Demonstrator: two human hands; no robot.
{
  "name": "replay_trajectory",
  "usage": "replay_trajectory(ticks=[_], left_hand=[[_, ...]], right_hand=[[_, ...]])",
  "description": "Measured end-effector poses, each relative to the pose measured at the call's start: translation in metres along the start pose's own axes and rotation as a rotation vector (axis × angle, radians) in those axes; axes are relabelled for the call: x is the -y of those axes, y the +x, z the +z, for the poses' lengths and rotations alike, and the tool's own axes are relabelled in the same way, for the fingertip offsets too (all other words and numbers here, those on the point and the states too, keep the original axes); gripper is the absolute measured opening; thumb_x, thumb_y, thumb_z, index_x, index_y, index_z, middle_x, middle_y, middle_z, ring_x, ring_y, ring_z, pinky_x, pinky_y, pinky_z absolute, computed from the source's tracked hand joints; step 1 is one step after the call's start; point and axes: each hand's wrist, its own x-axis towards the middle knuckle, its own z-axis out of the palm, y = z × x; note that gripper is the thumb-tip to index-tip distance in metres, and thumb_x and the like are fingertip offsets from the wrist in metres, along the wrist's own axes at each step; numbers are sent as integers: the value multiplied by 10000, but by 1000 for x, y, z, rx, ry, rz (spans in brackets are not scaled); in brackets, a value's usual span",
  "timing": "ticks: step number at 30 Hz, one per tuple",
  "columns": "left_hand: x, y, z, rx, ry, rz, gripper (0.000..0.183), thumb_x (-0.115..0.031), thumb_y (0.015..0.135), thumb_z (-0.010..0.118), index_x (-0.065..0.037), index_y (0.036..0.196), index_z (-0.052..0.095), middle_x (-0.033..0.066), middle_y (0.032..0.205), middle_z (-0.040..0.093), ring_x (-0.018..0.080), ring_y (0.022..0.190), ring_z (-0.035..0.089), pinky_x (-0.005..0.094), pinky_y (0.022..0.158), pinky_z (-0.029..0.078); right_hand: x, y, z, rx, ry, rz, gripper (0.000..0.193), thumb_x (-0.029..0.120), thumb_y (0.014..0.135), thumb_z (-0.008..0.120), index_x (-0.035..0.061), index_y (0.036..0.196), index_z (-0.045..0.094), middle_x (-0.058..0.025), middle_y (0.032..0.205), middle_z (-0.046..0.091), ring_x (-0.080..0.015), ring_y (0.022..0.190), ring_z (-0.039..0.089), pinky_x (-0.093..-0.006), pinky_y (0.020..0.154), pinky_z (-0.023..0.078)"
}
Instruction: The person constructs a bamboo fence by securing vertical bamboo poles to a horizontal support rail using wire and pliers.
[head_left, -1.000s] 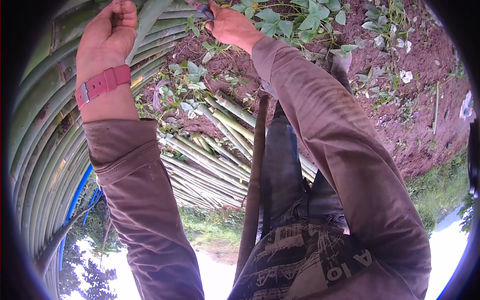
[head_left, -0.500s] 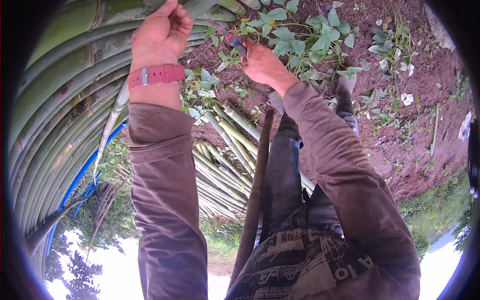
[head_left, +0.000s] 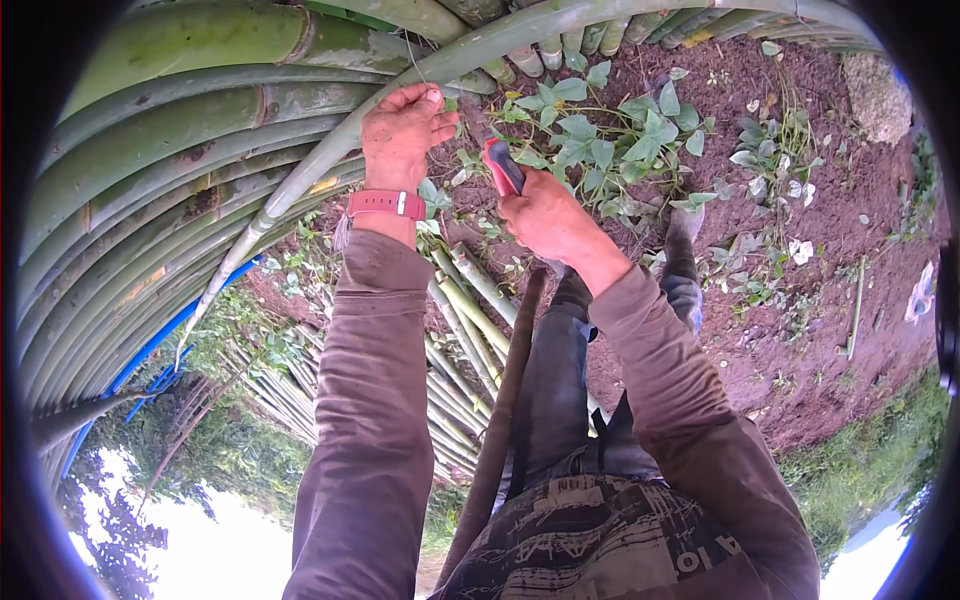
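My left hand (head_left: 400,130), below a red wrist strap, is closed with thumb and fingers pinched together. A thin wire (head_left: 412,58) runs up from its fingertips across a long, slender bamboo pole (head_left: 330,170). That pole curves over the hand, in front of a row of thick green bamboo poles (head_left: 200,95). To the right and a little lower, my right hand (head_left: 550,215) is wrapped round a hand tool with a red-and-black handle (head_left: 506,168). The tool's narrow, dull metal end points up and left toward the left hand; its exact kind is unclear.
Leafy green plants (head_left: 650,130) grow from the reddish-brown soil (head_left: 740,340). Cut bamboo lengths (head_left: 465,310) lie in a pile below my hands. A brown pole (head_left: 510,400) stands beside my legs. A blue pipe (head_left: 165,340) runs along the left, and a rock (head_left: 878,98) sits at upper right.
My left hand has moved right and down, and the slender pole now shows in full above it. The right hand with its tool has shifted slightly down and right. The whole view has tilted upward.
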Motion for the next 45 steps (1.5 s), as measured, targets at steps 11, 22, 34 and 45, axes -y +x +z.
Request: replay_trajectory(ticks=[11, 22, 34, 45], left_hand=[[26, 6, 2, -34, 21, 269, 162, -37, 895, 680, 90, 993, 657, 129, 851, 703, 170, 657, 682, 266, 600, 582], [51, 20, 4, -102, 53, 477, 143, 18, 851, 667, 71, 984, 678, 104, 877, 709, 149, 732, 670, 288, 678, 565], [65, 17, 35, -72, -432, 263, 393, -27, 769, 814, 19, 1083, 582, 137, 887, 667, 265, 744, 692, 405, 677, 625], [78, 17, 75, -35, -1077, 184, 449, -169, 847, 773, -36, 1188, 512, 97, 1013, 666, 265, 936, 665, 430, 907, 558]], right_hand=[[54, 3, -45, 499, 1292, 461, 37, 8, 865, 553, 2, 853, 518, -117, 728, 540, -207, 566, 519, -394, 494, 426], [74, 0, -36, 640, 1654, 466, 182, 55, 885, 511, 0, 1052, 559, -99, 868, 563, -156, 682, 486, -336, 654, 415], [100, -3, -3, 314, 1489, 410, 20, 17, 837, 529, 4, 842, 515, -106, 749, 516, -199, 607, 517, -376, 555, 440], [118, 17, -5, 250, 471, 352, 493, 69, 829, 540, -159, 1230, 366, -192, 785, 626, -213, 441, 574, -331, 322, 414]])
